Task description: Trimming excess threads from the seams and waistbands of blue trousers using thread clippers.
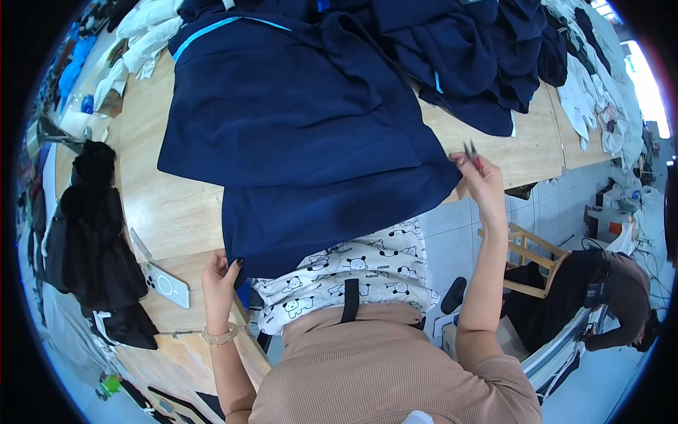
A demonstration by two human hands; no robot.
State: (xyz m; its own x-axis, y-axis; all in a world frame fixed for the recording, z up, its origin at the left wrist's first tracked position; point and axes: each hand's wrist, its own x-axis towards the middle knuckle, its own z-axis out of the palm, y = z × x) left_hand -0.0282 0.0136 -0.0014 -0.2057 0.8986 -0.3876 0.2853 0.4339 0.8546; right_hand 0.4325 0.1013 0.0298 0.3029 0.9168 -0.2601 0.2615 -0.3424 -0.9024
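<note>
A navy garment [282, 134] with a light blue strip along its top edge lies spread over the wooden table, its lower part hanging over the near edge toward my lap. My left hand [219, 279] is closed on its lower left corner, thumb and fingers pinching the fabric. At the right corner, my right hand [484, 185] pinches the cloth between thumb and finger. Small thread snips [474, 154] with a red part are also held in that hand, their metal tips pointing up and away. Folds hide the garment's exact shape.
More navy garments [459, 49] are heaped at the far right. A white phone [168, 285] lies left of my left hand, beside a metal ruler-like strip [140, 244]. Black clothing [95, 240] hangs at the left edge. A wooden stool [530, 258] and another person [625, 283] are at the right.
</note>
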